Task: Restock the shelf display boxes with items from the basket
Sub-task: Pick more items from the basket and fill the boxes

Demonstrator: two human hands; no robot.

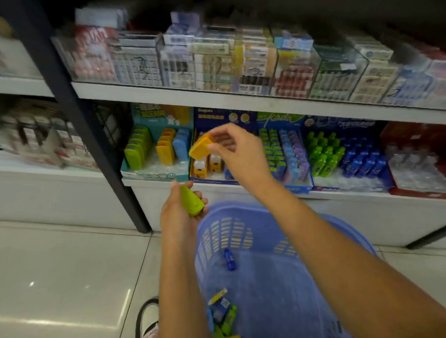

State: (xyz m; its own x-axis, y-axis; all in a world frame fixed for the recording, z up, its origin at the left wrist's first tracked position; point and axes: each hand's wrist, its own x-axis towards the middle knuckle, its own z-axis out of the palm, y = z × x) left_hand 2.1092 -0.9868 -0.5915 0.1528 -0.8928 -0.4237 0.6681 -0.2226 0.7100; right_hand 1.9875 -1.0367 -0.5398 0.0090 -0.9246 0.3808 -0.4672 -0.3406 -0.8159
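Step in hand: shelving. The right hand (pixel 237 148) pinches an orange case (pixel 200 147) just in front of the lower shelf's display boxes. The left hand (pixel 179 213) grips a green case (pixel 191 203) above the basket (pixel 219 234).

Next move, likely: seat the orange case in the teal display box (pixel 154 175) (rows of green, orange and blue cases).

Basket contents: a blue bottle (pixel 229 259) and a few loose packets (pixel 222 310).

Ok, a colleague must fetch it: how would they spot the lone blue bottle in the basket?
Look in the blue basket in front of the lower shelf. By its far slotted wall lies a small dark blue bottle. It lies alone, apart from the green and yellow items heaped at the near end.
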